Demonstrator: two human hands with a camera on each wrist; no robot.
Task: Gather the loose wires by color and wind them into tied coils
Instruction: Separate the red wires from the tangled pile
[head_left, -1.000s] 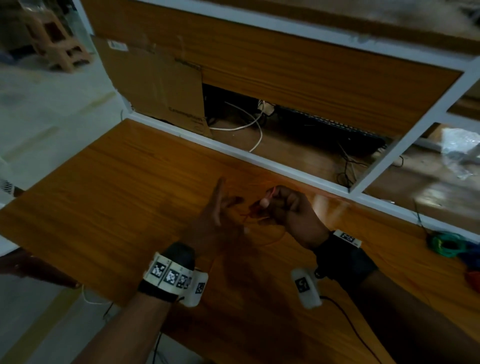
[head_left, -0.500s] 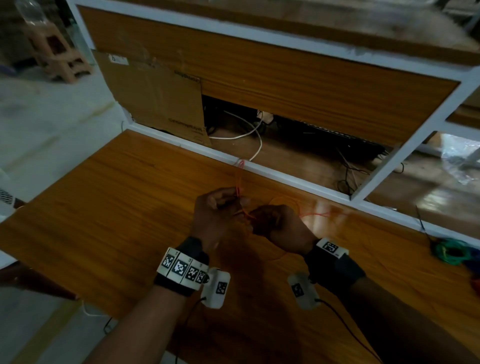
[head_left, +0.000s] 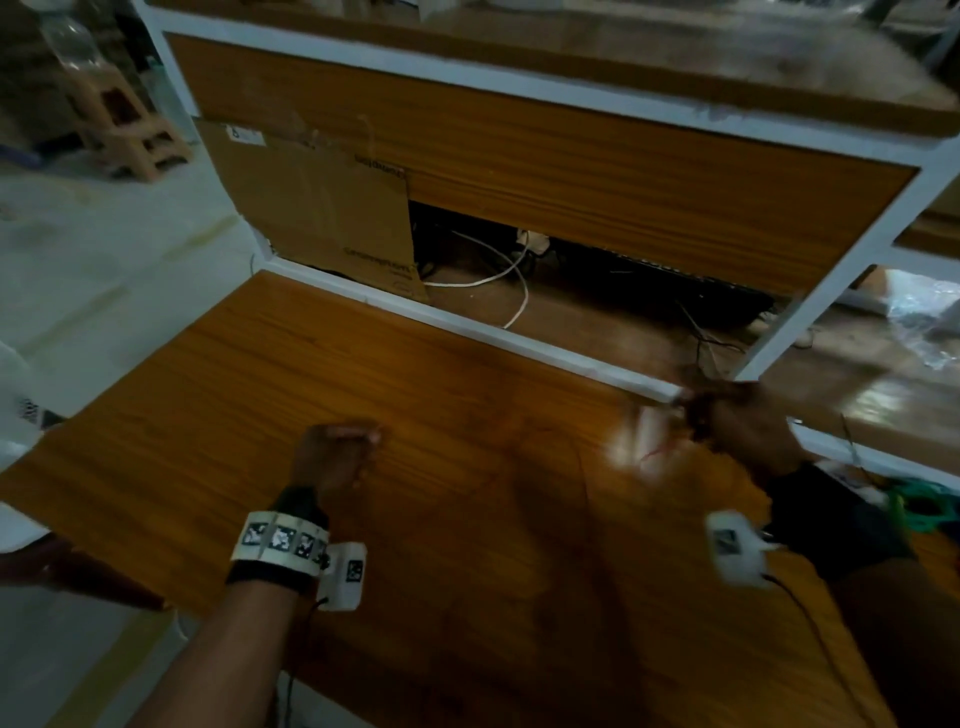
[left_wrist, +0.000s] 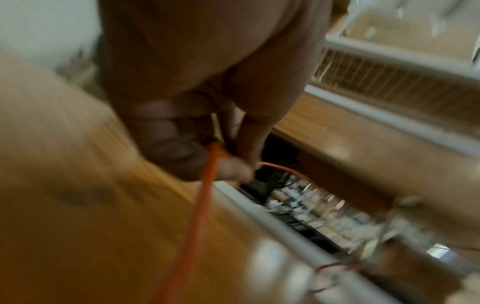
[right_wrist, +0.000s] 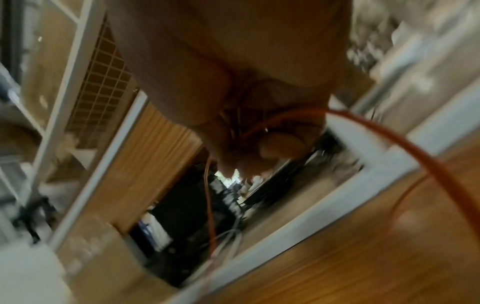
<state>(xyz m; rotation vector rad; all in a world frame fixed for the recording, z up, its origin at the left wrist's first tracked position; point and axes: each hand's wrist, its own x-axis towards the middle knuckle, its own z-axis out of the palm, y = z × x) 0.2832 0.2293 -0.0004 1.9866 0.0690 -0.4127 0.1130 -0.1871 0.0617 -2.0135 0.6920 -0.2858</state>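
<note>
So, the fingers (left_wrist: 233, 170) of the left hand (head_left: 335, 457) are curled tight, pinching the orange wire (left_wrist: 205, 205). The right hand (head_left: 743, 426) is curled round a small bunch of the same wire (blurry in the head view, clearer from the wrist cam). Hands are well apart, wire stretched between them over the wooden table (head_left: 260, 415). I think this coil is only partly wound & not tied yet. At the table's right edge lies a green coil (head_left: 922, 506) that looks done, so approx. one color is finished, orange is left.
</note>
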